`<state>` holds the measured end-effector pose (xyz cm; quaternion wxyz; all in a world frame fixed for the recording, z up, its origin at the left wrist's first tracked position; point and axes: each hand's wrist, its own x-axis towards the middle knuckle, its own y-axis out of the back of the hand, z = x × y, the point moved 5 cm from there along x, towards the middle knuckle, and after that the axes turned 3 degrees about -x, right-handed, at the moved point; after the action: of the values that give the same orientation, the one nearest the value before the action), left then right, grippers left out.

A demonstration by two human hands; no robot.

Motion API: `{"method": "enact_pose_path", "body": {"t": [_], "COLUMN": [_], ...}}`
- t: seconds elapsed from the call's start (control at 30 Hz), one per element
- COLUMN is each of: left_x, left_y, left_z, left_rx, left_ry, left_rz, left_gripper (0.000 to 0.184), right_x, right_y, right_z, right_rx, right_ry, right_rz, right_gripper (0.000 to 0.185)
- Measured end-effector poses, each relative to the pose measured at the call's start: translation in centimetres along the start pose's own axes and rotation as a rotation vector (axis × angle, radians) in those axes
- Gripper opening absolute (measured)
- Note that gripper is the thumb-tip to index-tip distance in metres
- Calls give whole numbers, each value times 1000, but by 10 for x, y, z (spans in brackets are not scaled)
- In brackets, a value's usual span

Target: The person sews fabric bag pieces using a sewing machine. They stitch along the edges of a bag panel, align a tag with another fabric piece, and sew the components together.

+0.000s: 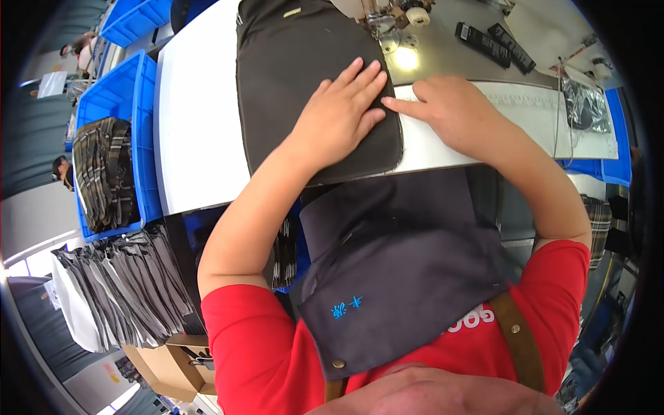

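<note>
A dark brown fabric panel (290, 90) with rounded corners lies flat on the white work table (200, 111). A small light tag shows near its far end. My left hand (339, 114) rests palm down on the panel with its fingers spread, near the right edge. My right hand (446, 111) is just to the right of that edge. Its index finger stretches out and its tip meets the edge of the panel, while the other fingers curl under and are partly hidden. A sewing machine's needle area (384, 28) stands beyond the panel, by its upper right edge.
A blue bin (144, 138) holds folded plaid fabric (104, 173) at the left. Dark and white pieces (124, 283) hang below it. Two black packets (482, 44) lie on the machine bed. A plastic bag (586, 104) and a printed ruler scale (519, 100) are at the right.
</note>
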<state>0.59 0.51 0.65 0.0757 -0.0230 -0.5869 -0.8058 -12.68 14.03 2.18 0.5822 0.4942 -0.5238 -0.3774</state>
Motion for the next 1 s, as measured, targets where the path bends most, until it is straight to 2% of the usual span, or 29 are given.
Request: {"method": "enact_pose_path", "body": {"t": [0.13,0.23,0.27,0.33,0.43,0.57,0.83,1.0], "left_x": [-55,-78,-82,-90,-90,-88,-79,-56], "left_y": [-5,-6,-12,-11,-9,-7,-5,0], "left_z": [44,59,59,59,61,64,55,46], "left_rx": [-80,-135,-135,-85,-128,-93,-193,-61], "left_ry": [44,75,75,86,120,135,153,109], "left_rz": [-67,109,112,267,312,314,334,269], "left_gripper": [74,76,76,71,63,62,37,37], "right_x": [-36,-53,-56,-58,-55,-53,-48,-45], "right_y": [8,2,3,2,3,1,3,-1], "right_z": [-31,-46,-47,-53,-64,-74,-81,-80], "right_rx": [82,104,145,184,190,184,79,86], "right_ry": [-32,-75,-136,-190,-196,-192,-169,-120], "right_rz": [17,71,149,229,300,381,309,331], "right_gripper": [47,44,41,39,35,34,27,24]}}
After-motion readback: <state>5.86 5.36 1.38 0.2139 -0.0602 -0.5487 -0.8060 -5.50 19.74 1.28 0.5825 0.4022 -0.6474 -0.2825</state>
